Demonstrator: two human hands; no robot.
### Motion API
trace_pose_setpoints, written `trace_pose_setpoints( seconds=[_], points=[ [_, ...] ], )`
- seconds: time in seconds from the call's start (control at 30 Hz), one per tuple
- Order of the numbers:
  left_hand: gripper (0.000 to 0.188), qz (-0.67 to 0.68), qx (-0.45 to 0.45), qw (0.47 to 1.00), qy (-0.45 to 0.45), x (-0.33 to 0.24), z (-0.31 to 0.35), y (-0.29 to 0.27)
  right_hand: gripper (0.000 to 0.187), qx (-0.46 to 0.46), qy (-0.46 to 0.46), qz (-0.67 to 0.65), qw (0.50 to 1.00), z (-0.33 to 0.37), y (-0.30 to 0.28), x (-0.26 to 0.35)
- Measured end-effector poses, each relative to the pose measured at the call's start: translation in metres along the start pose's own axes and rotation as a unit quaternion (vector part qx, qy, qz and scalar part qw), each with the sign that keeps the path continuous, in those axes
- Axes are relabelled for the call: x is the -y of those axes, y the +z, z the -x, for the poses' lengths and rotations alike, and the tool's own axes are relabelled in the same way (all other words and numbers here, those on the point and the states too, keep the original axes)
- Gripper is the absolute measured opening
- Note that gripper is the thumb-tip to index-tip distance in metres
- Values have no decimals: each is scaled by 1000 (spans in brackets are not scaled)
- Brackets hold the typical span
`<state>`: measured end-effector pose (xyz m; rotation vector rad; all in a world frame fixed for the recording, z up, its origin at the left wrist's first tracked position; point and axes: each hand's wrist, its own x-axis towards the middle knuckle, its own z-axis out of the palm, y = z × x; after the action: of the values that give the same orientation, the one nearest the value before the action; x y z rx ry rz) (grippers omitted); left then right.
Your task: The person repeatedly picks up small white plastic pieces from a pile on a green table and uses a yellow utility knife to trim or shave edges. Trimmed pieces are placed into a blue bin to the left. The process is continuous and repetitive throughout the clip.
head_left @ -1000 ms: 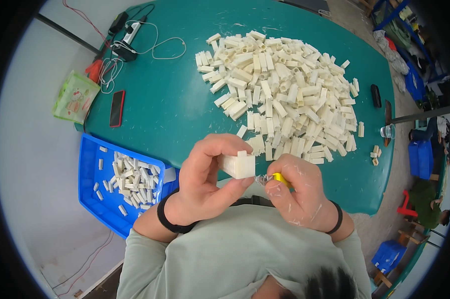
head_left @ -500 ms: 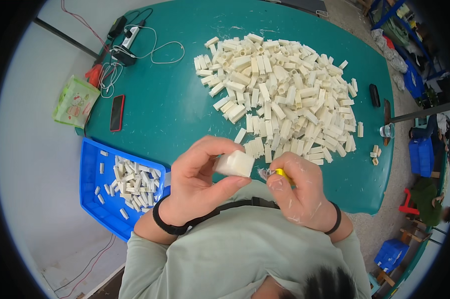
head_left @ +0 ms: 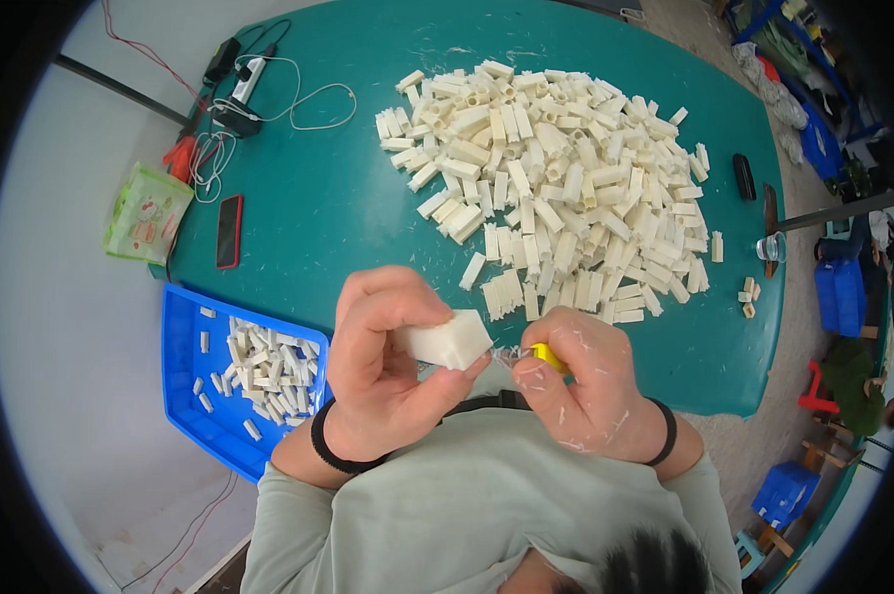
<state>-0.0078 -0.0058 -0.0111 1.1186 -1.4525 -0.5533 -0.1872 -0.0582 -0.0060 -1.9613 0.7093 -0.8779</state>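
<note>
White plastic block [head_left: 447, 342] being trimmed; small share done.
Left hand [head_left: 383, 371] fingers are closing around it, right hand [head_left: 586, 391] is gripping a yellow-handled tool [head_left: 546, 356]; blue tray [head_left: 195, 396] is holding few pieces, big pile [head_left: 556, 178] is waiting on the teal worktop [head_left: 328, 198].

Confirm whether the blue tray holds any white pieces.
Yes, the blue tray by the left hand holds loose white pieces.
</note>
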Motion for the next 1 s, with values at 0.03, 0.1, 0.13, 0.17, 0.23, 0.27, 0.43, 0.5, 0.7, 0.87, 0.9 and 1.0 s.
trace_pose_setpoints(
  seconds=[0.03, 0.1, 0.13, 0.17, 0.23, 0.27, 0.43, 0.5, 0.7, 0.87, 0.9, 1.0],
  points=[
    [40, -3, -1, 1000, 4, 0, 0, 1, 24, 0, 3, 2, 1000, 0, 0, 0],
    [41, -9, -4, 1000, 11, 0, -1, 2, 24, 1, 9, 6, 1000, 0, -1, 0],
    [42, -8, -9, 1000, 12, 0, -1, 3, 25, -2, 5, 3, 1000, 0, -1, 0],
    [42, -7, -13, 1000, 13, 0, 0, 3, 25, -5, 1, 1, 1000, -1, -1, 0],
    [43, -7, -18, 1000, 17, 0, 0, 4, 26, -7, 0, -1, 1000, -1, 0, 0],
    [43, -8, -20, 1000, 20, 0, 1, 5, 26, -6, 2, 0, 1000, -1, 0, 1],
    [44, 2, -16, 999, 30, 1, 2, 4, 28, -10, -3, 8, 1000, 0, 0, 1],
    [43, 13, -10, 999, 32, 2, 3, 4, 28, -8, -7, 13, 1000, -1, 0, -1],
    [38, 4, 34, 999, 13, 0, 6, -2, 29, -2, -15, 22, 1000, 1, -2, 0],
    [39, -11, 46, 999, 4, -1, 7, -2, 28, -10, -27, 30, 999, 1, -2, -1],
    [39, -13, 51, 999, 3, -1, 7, -2, 28, -12, -28, 31, 999, 1, -2, -1],
    [37, -10, 63, 998, -10, -3, 8, 0, 28, -35, -29, 33, 998, 2, -1, -3]
  ],
)
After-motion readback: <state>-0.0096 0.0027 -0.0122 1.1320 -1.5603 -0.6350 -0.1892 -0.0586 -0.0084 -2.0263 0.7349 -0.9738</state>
